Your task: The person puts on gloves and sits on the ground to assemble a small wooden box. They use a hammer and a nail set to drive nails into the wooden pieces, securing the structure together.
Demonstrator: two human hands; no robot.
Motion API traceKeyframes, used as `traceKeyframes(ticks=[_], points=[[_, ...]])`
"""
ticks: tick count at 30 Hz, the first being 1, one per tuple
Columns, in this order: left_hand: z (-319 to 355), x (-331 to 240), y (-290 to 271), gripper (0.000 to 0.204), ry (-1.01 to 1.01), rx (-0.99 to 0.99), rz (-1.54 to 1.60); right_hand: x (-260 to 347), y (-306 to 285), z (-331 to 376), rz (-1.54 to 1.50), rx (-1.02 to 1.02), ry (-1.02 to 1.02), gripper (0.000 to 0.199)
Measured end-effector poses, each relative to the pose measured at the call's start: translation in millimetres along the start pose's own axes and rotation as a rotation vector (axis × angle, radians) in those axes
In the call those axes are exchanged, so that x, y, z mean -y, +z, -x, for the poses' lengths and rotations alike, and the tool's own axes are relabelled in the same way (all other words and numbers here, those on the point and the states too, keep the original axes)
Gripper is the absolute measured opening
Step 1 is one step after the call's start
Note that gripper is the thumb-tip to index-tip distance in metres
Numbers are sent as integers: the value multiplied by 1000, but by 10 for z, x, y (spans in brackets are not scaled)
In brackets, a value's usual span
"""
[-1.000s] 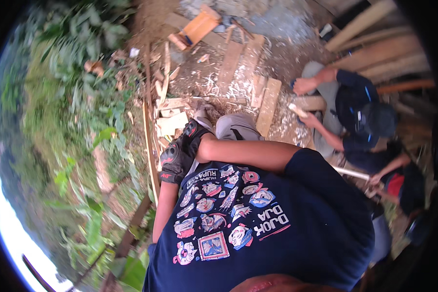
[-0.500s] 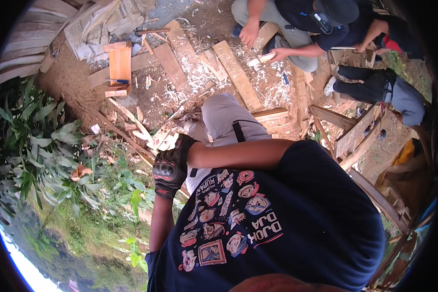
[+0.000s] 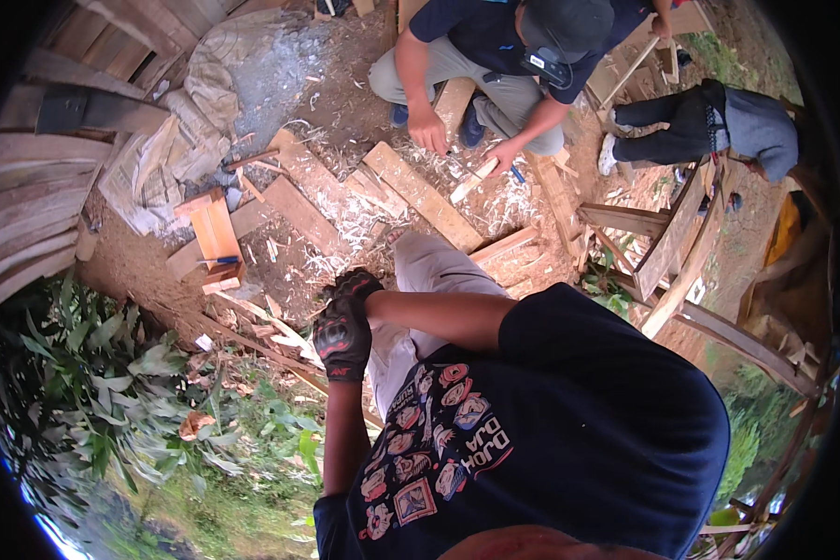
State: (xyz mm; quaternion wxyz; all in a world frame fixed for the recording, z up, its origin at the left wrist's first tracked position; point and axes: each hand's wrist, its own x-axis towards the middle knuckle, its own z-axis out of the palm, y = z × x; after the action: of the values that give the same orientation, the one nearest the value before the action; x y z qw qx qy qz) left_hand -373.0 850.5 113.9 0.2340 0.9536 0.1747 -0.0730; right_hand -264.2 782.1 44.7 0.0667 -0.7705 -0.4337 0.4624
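My left hand, in a black glove with red trim and hard knuckle guards, is held low in front of my body with its fingers curled. Touching it from above is my right hand, also in a black glove, at the end of the forearm that crosses my body. Its fingers look bent in against the left hand and are largely hidden. Whatever lies between the two hands, if anything, does not show. My light trouser leg is just beyond them.
A co-worker crouches ahead, holding a pale piece of wood. Planks and shavings litter the ground. A reddish wooden piece with a blue-handled tool lies left. Leafy plants border the left; a wooden frame stands right.
My view has shifted, bringing more of the ground sheet and plank wall into sight. My hands stay together, slightly further right in the picture. The co-worker's hands have moved with the wood piece.
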Motion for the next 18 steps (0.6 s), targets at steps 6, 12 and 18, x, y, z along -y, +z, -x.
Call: traceKeyframes(ticks=[6, 12, 18], points=[[-110, -432, -243, 57, -402, 132, 205, -245, -156, 44, -623, -243, 84, 61], [-138, -279, -60, 61, -409, -162, 462, 140, -212, -47, -1669, -724, -360, 60], [69, -419, -377, 55, -303, -162, 473, 368, -151, 58, -2238, -794, -681, 63]])
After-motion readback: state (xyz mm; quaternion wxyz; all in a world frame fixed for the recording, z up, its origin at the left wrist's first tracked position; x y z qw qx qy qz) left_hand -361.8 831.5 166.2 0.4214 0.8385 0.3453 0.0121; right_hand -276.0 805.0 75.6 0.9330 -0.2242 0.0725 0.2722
